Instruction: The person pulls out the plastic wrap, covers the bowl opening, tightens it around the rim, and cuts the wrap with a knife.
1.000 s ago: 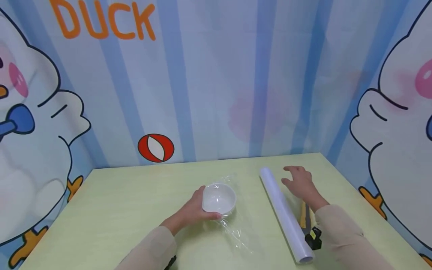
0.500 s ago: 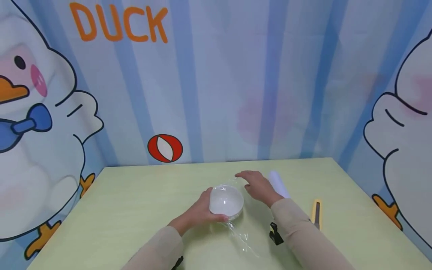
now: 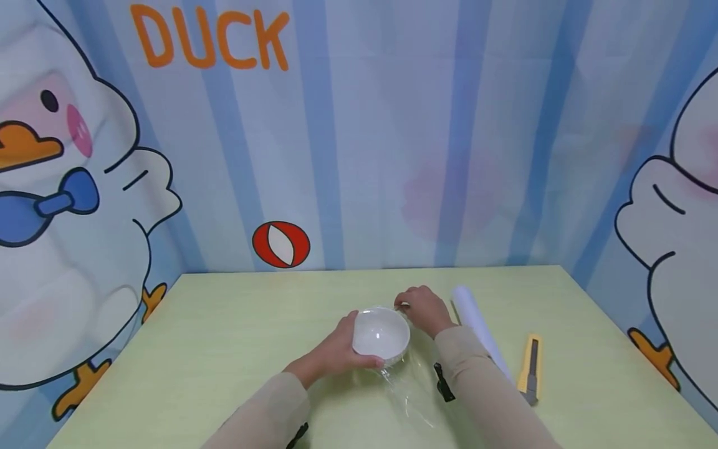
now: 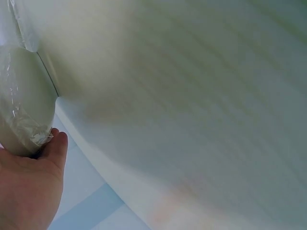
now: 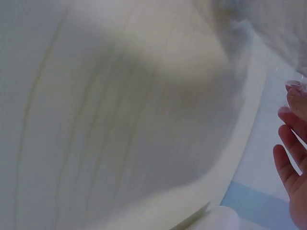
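Observation:
A white bowl (image 3: 381, 335) with clear plastic wrap (image 3: 405, 394) over it is held up near the middle of the table in the head view. My left hand (image 3: 340, 350) grips it from the left, thumb at the near side and fingers round the far side. The left wrist view shows wrinkled wrap (image 4: 41, 137) at those fingertips. At the bowl's far right edge, my right hand (image 3: 424, 312) pinches the wrap between thumb and index finger. In the right wrist view, the other fingers (image 5: 286, 165) of that hand are spread apart. Loose wrap hangs toward the front.
A white roll (image 3: 479, 323) lies on the table (image 3: 252, 324) to the right, partly behind the right sleeve. Beyond it lies a yellow utility knife (image 3: 531, 371). A printed curtain (image 3: 370, 156) stands along the table's back edge.
My right hand has come left from beyond the roll to the bowl's far right edge, and its fingers have closed on the wrap. The left hand keeps holding the bowl.

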`<state>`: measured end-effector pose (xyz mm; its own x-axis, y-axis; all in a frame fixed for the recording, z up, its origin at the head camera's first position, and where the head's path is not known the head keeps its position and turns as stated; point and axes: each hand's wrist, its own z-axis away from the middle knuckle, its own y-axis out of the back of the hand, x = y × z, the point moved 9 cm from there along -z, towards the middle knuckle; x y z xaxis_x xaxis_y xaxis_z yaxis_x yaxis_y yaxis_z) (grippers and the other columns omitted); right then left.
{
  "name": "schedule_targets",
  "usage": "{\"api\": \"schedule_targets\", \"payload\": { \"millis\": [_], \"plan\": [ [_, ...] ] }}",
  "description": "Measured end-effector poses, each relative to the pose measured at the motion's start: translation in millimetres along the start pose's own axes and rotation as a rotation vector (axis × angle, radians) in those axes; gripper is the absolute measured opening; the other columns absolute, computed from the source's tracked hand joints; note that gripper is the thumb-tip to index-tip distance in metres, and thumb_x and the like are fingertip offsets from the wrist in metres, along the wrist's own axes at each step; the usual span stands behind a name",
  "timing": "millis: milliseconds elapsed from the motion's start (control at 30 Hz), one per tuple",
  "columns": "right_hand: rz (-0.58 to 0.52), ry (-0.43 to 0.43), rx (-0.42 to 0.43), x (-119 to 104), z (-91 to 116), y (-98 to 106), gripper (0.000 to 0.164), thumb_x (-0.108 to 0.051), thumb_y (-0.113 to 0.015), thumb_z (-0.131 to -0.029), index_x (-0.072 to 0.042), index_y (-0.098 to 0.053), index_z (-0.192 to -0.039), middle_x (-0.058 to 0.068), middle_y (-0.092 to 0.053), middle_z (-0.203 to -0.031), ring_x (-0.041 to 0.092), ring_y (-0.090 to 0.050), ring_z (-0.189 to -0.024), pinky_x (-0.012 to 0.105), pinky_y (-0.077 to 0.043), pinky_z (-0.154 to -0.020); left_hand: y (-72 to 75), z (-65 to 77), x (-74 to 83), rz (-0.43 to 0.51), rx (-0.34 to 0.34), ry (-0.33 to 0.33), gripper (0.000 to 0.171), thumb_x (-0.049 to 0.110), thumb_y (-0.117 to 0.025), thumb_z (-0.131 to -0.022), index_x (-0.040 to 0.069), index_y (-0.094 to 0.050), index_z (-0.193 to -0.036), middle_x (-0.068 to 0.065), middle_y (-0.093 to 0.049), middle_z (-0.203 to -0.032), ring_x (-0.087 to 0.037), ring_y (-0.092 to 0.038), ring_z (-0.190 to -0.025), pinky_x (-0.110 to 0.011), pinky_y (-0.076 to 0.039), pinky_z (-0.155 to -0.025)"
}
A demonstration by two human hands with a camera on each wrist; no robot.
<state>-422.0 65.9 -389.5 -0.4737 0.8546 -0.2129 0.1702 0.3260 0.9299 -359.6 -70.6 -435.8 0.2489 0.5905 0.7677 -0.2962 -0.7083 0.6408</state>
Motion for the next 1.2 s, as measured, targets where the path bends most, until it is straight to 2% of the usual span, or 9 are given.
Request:
{"api": "schedule_targets", "payload": {
  "millis": [233, 533, 633, 700, 800, 900, 933, 1000, 1200],
  "plan": [
    [-0.029, -0.091, -0.016, 16.2, 5.8, -14.3, 0.013, -0.014, -0.063, -0.085, -0.018, -0.074, -0.092, 0.002, -0.061, -0.088, 0.018, -0.054, -0.079, 0.034, -0.049, -0.066, -0.1, -0.1, 3.4, -0.004, 0.003, -0.003, 0.101, 0.051, -0.078, -0.065, 0.013, -0.021, -0.140, -0.006, -0.040, -0.129, -0.020, -0.046, -0.111, -0.040, -0.047, -0.089],
    [-0.258, -0.128, -0.073, 15.4, 13.2, -27.8, 0.015, -0.009, -0.059, -0.084, -0.009, -0.074, -0.088, 0.005, -0.057, -0.082, 0.018, -0.055, -0.075, 0.035, -0.048, -0.071, 0.2, -0.7, 2.6, -0.017, 0.022, 0.012, 0.104, 0.054, -0.077, -0.063, 0.013, -0.021, -0.140, -0.006, -0.041, -0.128, -0.020, -0.047, -0.109, -0.040, -0.048, -0.089],
    [-0.297, -0.091, -0.067, 24.1, 11.5, -39.7, 0.015, -0.009, -0.060, -0.082, -0.012, -0.074, -0.084, 0.004, -0.060, -0.078, 0.019, -0.057, -0.074, 0.037, -0.048, -0.072, -0.4, -0.4, 2.2, -0.023, 0.020, 0.007, 0.104, 0.055, -0.076, -0.064, 0.012, -0.021, -0.141, -0.006, -0.040, -0.128, -0.020, -0.047, -0.110, -0.040, -0.047, -0.089],
    [-0.317, 0.001, -0.024, 34.1, 8.2, -52.1, 0.016, -0.014, -0.058, -0.084, -0.015, -0.074, -0.084, 0.003, -0.065, -0.080, 0.018, -0.059, -0.076, 0.035, -0.049, -0.073, -0.5, 0.4, 2.9, -0.030, 0.021, -0.001, 0.105, 0.054, -0.076, -0.065, 0.009, -0.019, -0.142, -0.008, -0.040, -0.129, -0.021, -0.047, -0.110, -0.041, -0.046, -0.090],
    [-0.361, 0.030, -0.047, 39.5, 6.5, -62.7, 0.019, -0.018, -0.056, -0.084, -0.018, -0.074, -0.089, 0.001, -0.070, -0.087, 0.018, -0.063, -0.084, 0.035, -0.050, -0.077, 0.1, 2.0, 3.2, -0.043, 0.030, -0.005, 0.106, 0.052, -0.077, -0.065, 0.007, -0.019, -0.142, -0.010, -0.040, -0.128, -0.021, -0.047, -0.109, -0.040, -0.045, -0.090],
    [-0.505, -0.058, -0.128, 38.9, 9.7, -64.9, 0.022, -0.017, -0.053, -0.086, -0.014, -0.072, -0.096, 0.004, -0.070, -0.095, 0.021, -0.063, -0.091, 0.037, -0.049, -0.080, 0.4, 2.1, 3.8, -0.049, 0.037, -0.015, 0.103, 0.050, -0.077, -0.065, 0.008, -0.021, -0.140, -0.009, -0.041, -0.126, -0.020, -0.048, -0.107, -0.039, -0.045, -0.088],
    [-0.537, -0.129, -0.164, 32.2, 15.9, -56.5, 0.022, -0.012, -0.052, -0.085, -0.010, -0.070, -0.098, 0.007, -0.069, -0.097, 0.024, -0.062, -0.093, 0.040, -0.048, -0.081, 0.4, 1.9, 4.2, -0.050, 0.037, -0.016, 0.102, 0.051, -0.077, -0.065, 0.009, -0.021, -0.140, -0.008, -0.042, -0.126, -0.019, -0.048, -0.107, -0.038, -0.045, -0.088],
    [-0.602, -0.169, -0.179, 28.3, 22.2, -51.6, 0.022, -0.007, -0.049, -0.085, -0.007, -0.066, -0.099, 0.009, -0.066, -0.096, 0.023, -0.059, -0.089, 0.037, -0.047, -0.077, 0.1, 1.3, 5.1, -0.051, 0.035, -0.021, 0.101, 0.052, -0.077, -0.065, 0.010, -0.023, -0.139, -0.007, -0.042, -0.125, -0.019, -0.048, -0.107, -0.038, -0.045, -0.088],
    [-0.693, -0.230, -0.183, 20.8, 32.0, -41.5, 0.027, 0.005, -0.046, -0.072, -0.002, -0.067, -0.087, 0.002, -0.058, -0.071, 0.012, -0.047, -0.065, 0.024, -0.039, -0.059, 0.7, 2.8, 7.0, -0.048, 0.036, -0.013, 0.101, 0.052, -0.077, -0.065, 0.010, -0.022, -0.139, -0.007, -0.041, -0.125, -0.020, -0.047, -0.107, -0.038, -0.045, -0.088]
  ]
}}
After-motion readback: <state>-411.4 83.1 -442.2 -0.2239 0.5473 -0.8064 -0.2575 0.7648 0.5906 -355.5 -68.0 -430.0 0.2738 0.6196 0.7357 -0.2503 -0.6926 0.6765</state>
